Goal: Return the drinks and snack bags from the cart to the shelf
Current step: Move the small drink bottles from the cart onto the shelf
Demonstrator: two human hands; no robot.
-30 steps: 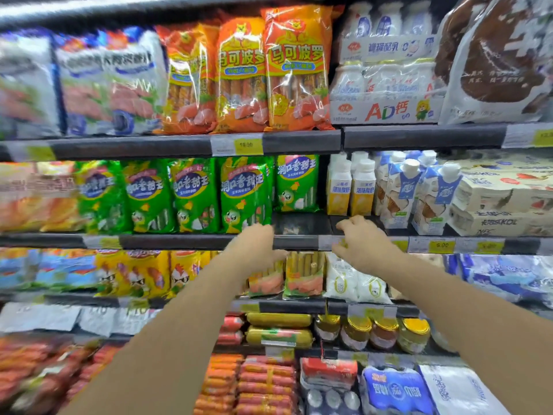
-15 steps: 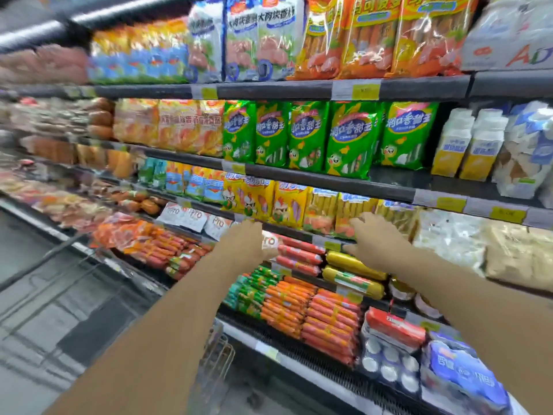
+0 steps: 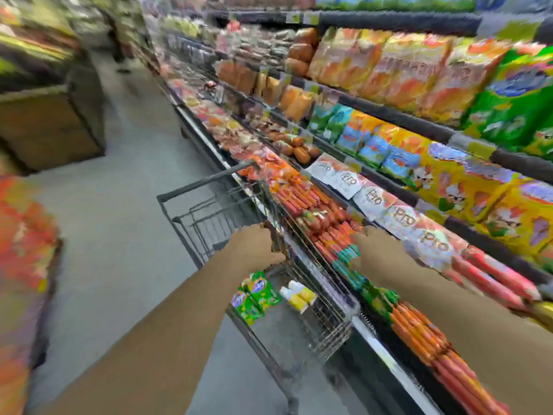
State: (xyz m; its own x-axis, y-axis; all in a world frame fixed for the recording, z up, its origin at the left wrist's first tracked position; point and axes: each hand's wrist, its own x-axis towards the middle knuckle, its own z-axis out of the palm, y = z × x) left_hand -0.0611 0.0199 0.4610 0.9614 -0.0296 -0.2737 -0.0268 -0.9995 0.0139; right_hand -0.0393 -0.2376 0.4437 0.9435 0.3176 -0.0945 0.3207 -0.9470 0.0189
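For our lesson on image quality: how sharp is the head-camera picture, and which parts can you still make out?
Head view: heavily motion-blurred and blocky throughout; shelf packages smear into colour patches, worst at the left edge; straight shelf lines bow from the wide lens. Still readable: the wire cart, a green snack bag and yellow bottles inside it.

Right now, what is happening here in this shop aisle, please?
A person stands beside a grey wire shopping cart parked against a long shelf of packaged sausages. Both arms reach forward: the left hand is over the cart's rim, the right hand over the shelf's lower display. Neither seems to hold anything, though the picture is blurred. In the cart lie green snack bags and small yellow drink bottles, not yet returned.
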